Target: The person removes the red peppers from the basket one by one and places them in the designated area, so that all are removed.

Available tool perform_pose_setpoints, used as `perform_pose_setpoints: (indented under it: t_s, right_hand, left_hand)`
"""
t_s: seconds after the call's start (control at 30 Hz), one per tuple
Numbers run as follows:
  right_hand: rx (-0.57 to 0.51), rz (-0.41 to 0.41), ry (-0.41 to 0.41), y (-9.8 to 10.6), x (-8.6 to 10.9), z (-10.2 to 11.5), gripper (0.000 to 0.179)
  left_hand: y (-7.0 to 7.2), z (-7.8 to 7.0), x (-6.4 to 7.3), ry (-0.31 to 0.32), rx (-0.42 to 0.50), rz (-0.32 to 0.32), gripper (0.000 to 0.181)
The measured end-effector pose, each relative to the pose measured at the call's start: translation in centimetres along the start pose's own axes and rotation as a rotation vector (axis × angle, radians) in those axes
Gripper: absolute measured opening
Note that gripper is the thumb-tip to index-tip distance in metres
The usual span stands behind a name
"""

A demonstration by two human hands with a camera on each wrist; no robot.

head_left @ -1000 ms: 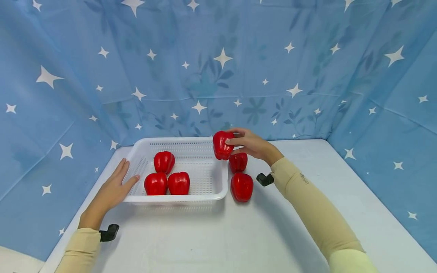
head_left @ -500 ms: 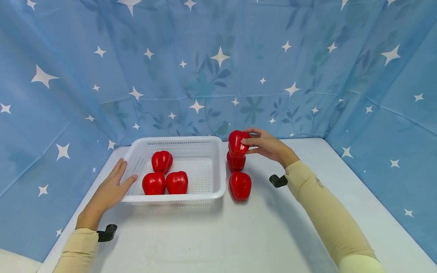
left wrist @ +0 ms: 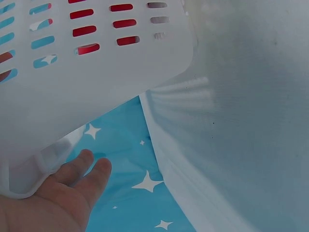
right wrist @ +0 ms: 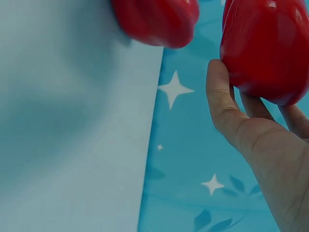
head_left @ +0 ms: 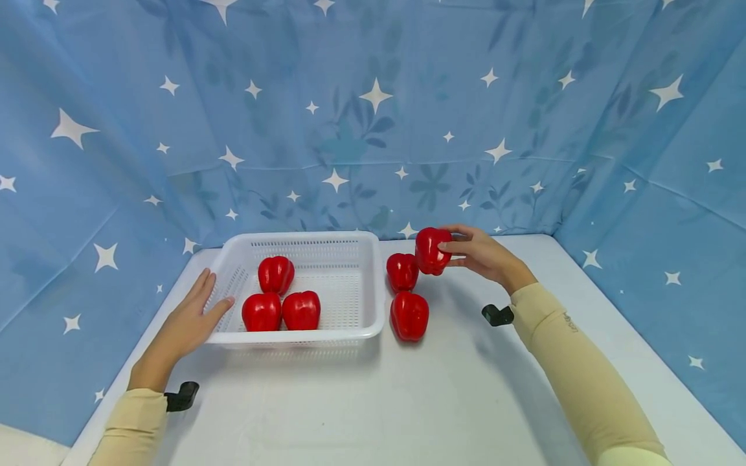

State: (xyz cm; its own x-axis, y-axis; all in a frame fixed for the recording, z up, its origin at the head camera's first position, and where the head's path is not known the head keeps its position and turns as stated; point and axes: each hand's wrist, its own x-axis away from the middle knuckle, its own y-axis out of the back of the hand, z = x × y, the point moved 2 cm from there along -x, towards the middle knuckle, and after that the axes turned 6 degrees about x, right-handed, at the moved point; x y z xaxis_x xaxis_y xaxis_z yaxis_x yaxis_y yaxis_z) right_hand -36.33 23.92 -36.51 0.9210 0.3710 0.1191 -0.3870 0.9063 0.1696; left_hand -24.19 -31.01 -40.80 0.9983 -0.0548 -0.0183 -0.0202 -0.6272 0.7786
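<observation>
A red bell pepper (head_left: 432, 251) is held up by my right hand (head_left: 481, 254), thumb on its near side and fingers behind; the right wrist view shows the pepper (right wrist: 268, 48) in that grip. Just left of it a second red bell pepper (head_left: 402, 272) rests on the table, with a third (head_left: 410, 316) in front. At the left end of a white plastic basket (head_left: 373, 330), my left hand (head_left: 188, 323) touches the rim with fingers extended. Inside the basket lie three red bell peppers (head_left: 261, 313). The left wrist view has the left hand (left wrist: 67, 195) beside the basket wall (left wrist: 111, 87).
A white table (head_left: 350, 408) bears everything. Blue curtains (head_left: 373, 142) with white stars stand behind and at both sides. Small black wrist devices (head_left: 497, 315) sit on both arms.
My right hand has carried its bell pepper rightward from over the basket's right rim, past the standing pepper behind. The left hand keeps its place on the basket.
</observation>
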Motion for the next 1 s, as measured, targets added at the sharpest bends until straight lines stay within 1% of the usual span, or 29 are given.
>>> perform_pose_setpoints:
  t_s: [0.3,0.5,0.73,1.0]
  right_hand:
    - [-0.007,-0.035,-0.017,0.8,0.4,-1.3,0.068]
    - [-0.008,-0.051,-0.046,1.4,0.4,-2.6,0.069]
    - [-0.014,-0.067,-0.098,1.2,0.2,-4.3,0.075]
    - [0.004,-0.093,-0.124,1.0,-0.6,-5.9,0.074]
  left_hand:
    - [0.0,0.0,0.0,0.006,0.011,0.005,0.089]
    - [0.0,-0.1,-0.1,0.005,0.004,0.002,0.089]
    - [-0.1,-0.1,-0.2,0.019,0.0,0.006,0.09]
    - [-0.1,0.0,-0.2,0.02,0.003,0.005,0.089]
